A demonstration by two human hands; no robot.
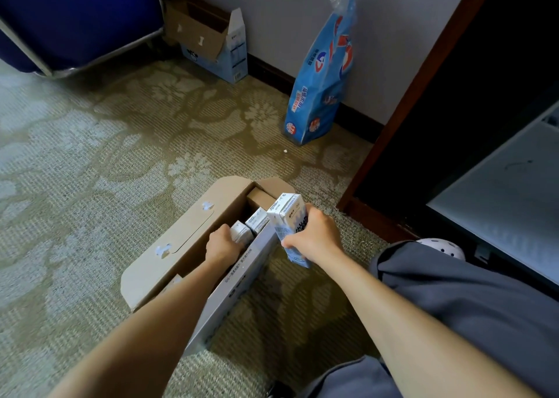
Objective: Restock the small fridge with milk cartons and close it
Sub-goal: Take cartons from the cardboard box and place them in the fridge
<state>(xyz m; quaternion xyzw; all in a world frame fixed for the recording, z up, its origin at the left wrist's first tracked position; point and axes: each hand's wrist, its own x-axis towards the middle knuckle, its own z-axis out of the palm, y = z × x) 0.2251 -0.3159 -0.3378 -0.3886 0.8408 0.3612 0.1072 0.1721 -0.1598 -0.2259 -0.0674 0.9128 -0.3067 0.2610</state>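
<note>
Cartons stood upright in the open cardboard box [193,246] at lower centre of the frame, long axes vertical. The left hand [222,246] reached down into it, fingers curled onto one milk carton [242,233]. The right hand [314,235], just right of the box, was wrapped around a lifted carton [287,216], tilted slightly. The fridge [499,191] lay at right, nearer the right arm.

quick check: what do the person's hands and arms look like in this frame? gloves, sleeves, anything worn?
Both bare: no gloves on the left hand or the right hand. No sleeves in view on either forearm, and no watch, ring or band visible on the wrists or fingers that show. The only clothing in view is grey fabric over the legs at lower right.
</note>
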